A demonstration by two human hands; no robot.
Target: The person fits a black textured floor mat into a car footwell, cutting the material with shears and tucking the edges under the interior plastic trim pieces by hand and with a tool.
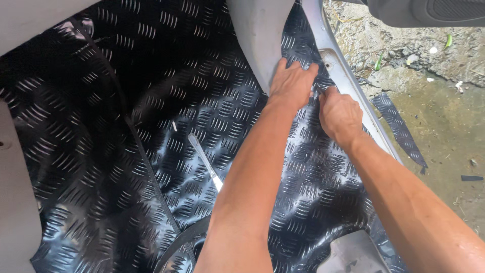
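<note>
A glossy black floor mat (151,101) with a raised tread pattern covers a vehicle floor. My left hand (292,83) lies flat on the mat's far right edge, fingers spread, beside a grey pillar trim (257,35). My right hand (339,114) is next to it with fingers curled at the mat's edge along the grey door sill (348,81); what it pinches is hidden by the fingers. A slim metal blade tool (204,161) lies loose on the mat, left of my left forearm.
Outside the door sill is wet, muddy ground (444,116) with a cut-off strip of the same black mat (399,129). Grey trim panels sit at the left edge (15,202) and bottom (353,253). A dark vehicle part (429,11) overhangs top right.
</note>
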